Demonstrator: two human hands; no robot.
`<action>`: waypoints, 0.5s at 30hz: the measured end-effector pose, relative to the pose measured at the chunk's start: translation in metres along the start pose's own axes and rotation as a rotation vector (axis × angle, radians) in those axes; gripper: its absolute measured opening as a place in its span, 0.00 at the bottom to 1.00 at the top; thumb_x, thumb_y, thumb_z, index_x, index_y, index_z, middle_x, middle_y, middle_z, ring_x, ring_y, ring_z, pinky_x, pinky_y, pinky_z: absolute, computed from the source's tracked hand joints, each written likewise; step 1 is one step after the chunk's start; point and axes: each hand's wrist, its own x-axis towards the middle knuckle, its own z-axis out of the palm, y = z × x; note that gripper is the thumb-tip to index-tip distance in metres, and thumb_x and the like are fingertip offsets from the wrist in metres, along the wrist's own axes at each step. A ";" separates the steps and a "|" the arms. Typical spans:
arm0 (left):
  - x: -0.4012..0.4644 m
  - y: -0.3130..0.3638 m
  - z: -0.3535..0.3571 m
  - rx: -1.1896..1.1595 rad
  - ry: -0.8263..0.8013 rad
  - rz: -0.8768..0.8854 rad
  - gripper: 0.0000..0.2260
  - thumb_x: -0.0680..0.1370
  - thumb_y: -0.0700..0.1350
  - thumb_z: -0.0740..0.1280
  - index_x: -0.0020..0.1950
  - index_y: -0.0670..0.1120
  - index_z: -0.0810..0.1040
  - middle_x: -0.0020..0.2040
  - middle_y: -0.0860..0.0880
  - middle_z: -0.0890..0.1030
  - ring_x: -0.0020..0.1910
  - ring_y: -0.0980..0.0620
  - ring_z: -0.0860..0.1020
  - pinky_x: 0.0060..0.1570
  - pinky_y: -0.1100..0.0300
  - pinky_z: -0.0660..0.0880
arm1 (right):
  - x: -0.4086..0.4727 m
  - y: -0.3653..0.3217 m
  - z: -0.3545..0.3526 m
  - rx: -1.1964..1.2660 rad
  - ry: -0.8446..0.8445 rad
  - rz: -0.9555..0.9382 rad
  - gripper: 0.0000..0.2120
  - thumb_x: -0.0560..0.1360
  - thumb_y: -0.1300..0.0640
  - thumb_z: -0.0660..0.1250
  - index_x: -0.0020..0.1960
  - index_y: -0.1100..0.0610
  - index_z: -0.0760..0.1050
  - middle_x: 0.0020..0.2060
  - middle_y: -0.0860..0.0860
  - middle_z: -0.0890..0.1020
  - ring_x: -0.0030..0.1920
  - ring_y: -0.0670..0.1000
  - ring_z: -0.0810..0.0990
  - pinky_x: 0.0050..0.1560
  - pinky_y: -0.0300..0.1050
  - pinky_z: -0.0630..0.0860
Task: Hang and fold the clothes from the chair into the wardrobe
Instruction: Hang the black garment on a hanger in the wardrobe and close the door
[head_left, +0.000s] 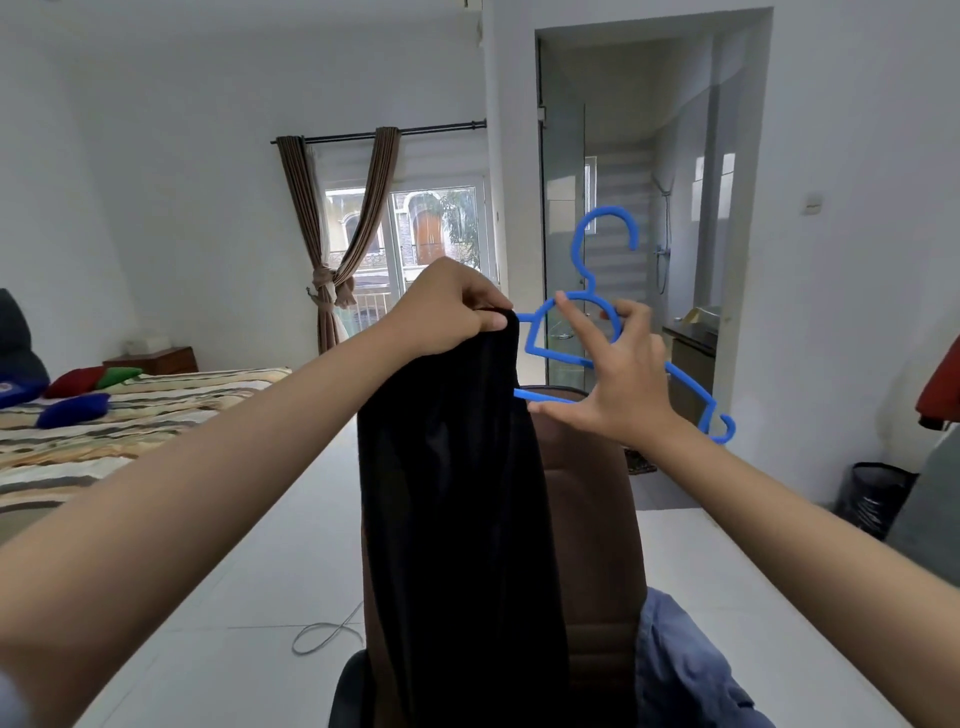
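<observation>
While left grip (447, 312) pinches black garment (457, 493), hanger (561, 358) rightward

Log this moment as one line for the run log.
step: hanging | left hand: pinches black garment on hanger end | right hand: holds blue hanger | brown chair: behind garment

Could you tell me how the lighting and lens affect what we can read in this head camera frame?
Head view: daylight from the window backlights the room; the black garment shows hardly any fold detail; wide-angle distortion stretches both forearms toward the corners; the blue hanger stays sharp.
</observation>
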 end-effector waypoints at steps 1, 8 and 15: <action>0.000 0.000 0.002 -0.003 0.005 0.005 0.08 0.71 0.37 0.72 0.50 0.43 0.84 0.46 0.45 0.85 0.47 0.49 0.82 0.53 0.57 0.77 | 0.003 -0.004 0.000 -0.003 -0.013 -0.015 0.50 0.59 0.25 0.64 0.75 0.45 0.58 0.56 0.61 0.68 0.53 0.57 0.69 0.47 0.53 0.72; 0.001 -0.016 0.006 0.032 0.064 -0.036 0.08 0.72 0.36 0.70 0.49 0.45 0.84 0.44 0.43 0.84 0.41 0.51 0.80 0.44 0.64 0.74 | -0.009 -0.022 0.007 0.008 0.069 -0.106 0.39 0.66 0.31 0.68 0.72 0.47 0.65 0.69 0.59 0.59 0.69 0.60 0.60 0.67 0.69 0.57; 0.003 -0.027 -0.005 0.062 0.118 -0.091 0.08 0.72 0.37 0.71 0.49 0.45 0.84 0.41 0.45 0.82 0.37 0.56 0.76 0.36 0.70 0.69 | -0.077 -0.055 0.030 0.193 -0.100 -0.596 0.17 0.74 0.47 0.67 0.61 0.52 0.79 0.54 0.49 0.81 0.47 0.51 0.75 0.46 0.44 0.66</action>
